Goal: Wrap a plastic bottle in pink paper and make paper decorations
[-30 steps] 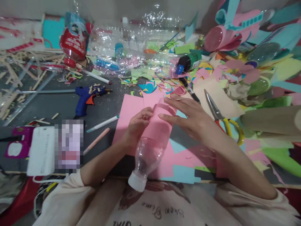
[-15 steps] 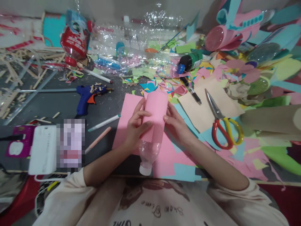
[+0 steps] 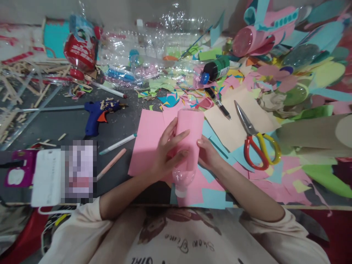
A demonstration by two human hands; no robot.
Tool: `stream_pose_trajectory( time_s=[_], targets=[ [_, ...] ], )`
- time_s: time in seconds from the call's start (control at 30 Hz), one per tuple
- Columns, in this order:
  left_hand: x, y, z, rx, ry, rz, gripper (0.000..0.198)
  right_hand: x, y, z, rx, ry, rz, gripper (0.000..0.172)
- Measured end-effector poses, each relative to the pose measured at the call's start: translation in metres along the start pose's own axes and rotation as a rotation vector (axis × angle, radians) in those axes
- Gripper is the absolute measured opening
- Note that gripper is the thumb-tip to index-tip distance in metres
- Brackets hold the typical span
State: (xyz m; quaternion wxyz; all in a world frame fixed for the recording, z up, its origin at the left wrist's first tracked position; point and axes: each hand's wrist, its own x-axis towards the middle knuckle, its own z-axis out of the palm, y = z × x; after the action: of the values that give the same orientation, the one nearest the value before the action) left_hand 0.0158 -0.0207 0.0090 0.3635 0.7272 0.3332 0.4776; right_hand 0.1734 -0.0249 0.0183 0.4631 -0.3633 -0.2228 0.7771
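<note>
A clear plastic bottle (image 3: 184, 177) lies with its white cap (image 3: 180, 192) toward me, and pink paper (image 3: 191, 123) covers its body. My left hand (image 3: 167, 152) holds the wrapped bottle from the left, with fingers spread across the paper. On the other side, my right hand (image 3: 210, 156) grips the right edge, its thumb on the paper and its other fingers partly hidden. Under and beside the bottle lies a pink sheet (image 3: 147, 135). To the right are scissors (image 3: 253, 137) with one red and one yellow handle.
A blue glue gun (image 3: 95, 117), a teal-capped marker (image 3: 118, 144) and a peach marker (image 3: 112, 164) lie at left. Behind are paper scraps, clear bottles (image 3: 154, 40) and a dark green bottle (image 3: 217, 69). A pink paper-covered model (image 3: 264, 33) stands back right.
The bottle and both hands have shifted right, and the bottle's cap end has moved slightly away from me. My left fingers have spread wider over the pink paper. The camera view has shifted slightly.
</note>
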Motion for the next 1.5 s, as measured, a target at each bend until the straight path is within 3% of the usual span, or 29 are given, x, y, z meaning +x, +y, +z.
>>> stream_pose_trajectory(
  time_s=[0.23,0.47,0.83,1.0,1.1,1.17,1.3,1.5],
  targets=[
    [-0.002,0.000,0.002,0.021,-0.012,-0.017,0.047,0.000,0.002,0.001,-0.050,-0.028,0.004,0.073],
    [-0.002,-0.001,0.002,0.023,-0.042,-0.078,0.047,-0.002,0.000,0.000,-0.107,0.067,-0.003,0.078],
    [-0.002,-0.008,-0.002,-0.001,-0.091,-0.095,0.054,-0.003,-0.002,-0.003,-0.134,0.154,-0.013,0.060],
    [-0.004,-0.015,-0.013,0.051,-0.013,-0.024,0.054,0.000,-0.013,-0.008,-0.157,0.249,-0.098,0.059],
    [-0.004,-0.011,-0.018,0.256,0.021,0.185,0.058,0.002,-0.017,-0.009,-0.168,0.301,-0.132,0.058],
    [-0.005,-0.006,-0.015,0.355,-0.081,0.284,0.067,0.002,-0.017,-0.009,-0.166,0.302,-0.133,0.058],
    [-0.009,0.002,-0.002,0.441,-0.281,0.201,0.096,0.002,-0.016,-0.007,-0.161,0.303,-0.135,0.063],
    [-0.012,0.001,0.003,0.469,-0.299,0.214,0.097,0.003,-0.013,-0.009,-0.144,0.274,-0.122,0.069]
  ],
)
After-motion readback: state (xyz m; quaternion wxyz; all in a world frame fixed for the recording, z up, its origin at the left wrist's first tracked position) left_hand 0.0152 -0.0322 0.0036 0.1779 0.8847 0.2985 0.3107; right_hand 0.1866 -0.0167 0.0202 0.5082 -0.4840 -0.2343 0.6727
